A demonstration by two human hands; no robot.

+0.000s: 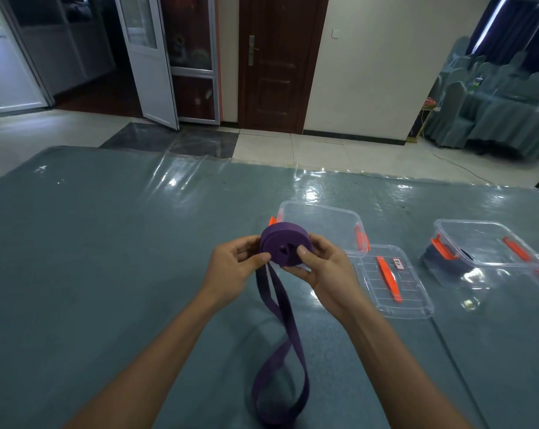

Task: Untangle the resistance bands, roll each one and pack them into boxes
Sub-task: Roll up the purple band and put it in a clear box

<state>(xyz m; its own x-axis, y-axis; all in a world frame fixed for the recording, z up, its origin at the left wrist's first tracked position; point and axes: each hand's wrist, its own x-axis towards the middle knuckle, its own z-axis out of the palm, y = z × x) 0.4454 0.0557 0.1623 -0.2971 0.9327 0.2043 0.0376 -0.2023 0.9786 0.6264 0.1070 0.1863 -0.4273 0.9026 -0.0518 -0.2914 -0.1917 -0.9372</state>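
Note:
A purple resistance band [282, 243] is partly wound into a thick roll held above the table. My left hand [234, 267] grips the roll's left side, thumb on its face. My right hand [321, 267] holds its right side, thumb pressed near the centre. The band's loose tail [280, 360] hangs down and loops on the table near me. Behind the roll stands an open clear box [321, 224] with orange latches, its lid [392, 283] lying flat to its right. A second clear box [485, 249] at the right holds a dark band [441, 261].
The table [107, 258] has a grey-blue cover under glossy clear plastic. Its far edge runs across the middle of the view. Beyond are a tiled floor, a brown door, glass doors at the left and covered chairs at the right.

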